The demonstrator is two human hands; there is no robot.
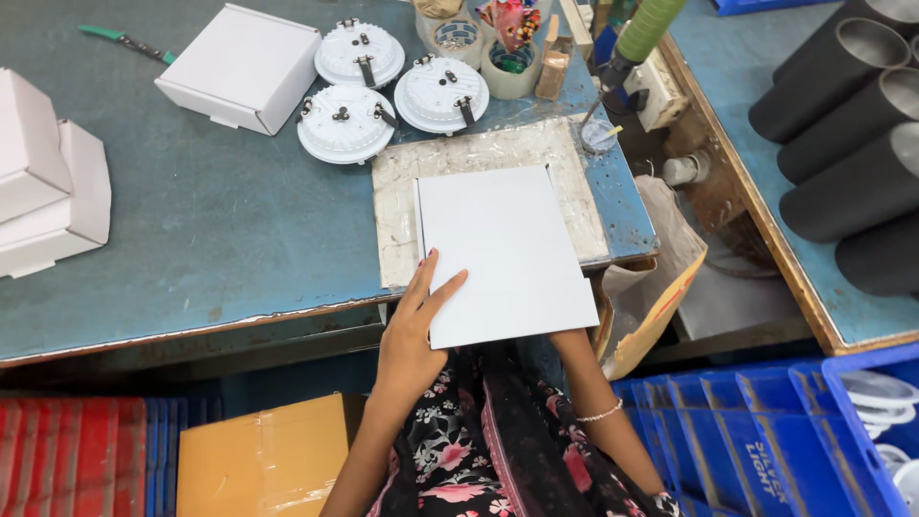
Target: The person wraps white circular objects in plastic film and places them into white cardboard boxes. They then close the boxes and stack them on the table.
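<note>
Cardboard sheet [507,254] w/ left hand [414,330] on top.

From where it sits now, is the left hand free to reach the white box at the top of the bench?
Probably yes. The left hand rests on the flat white sheet, fingers spread, gripping nothing. Between it and the closed white box lies only bare blue bench top. The three round white fittings sit to the box's right, off that path.

Black floral dress w/ pink flowers, bead bracelet [601,414] on right wrist, red-painted nails.
</note>
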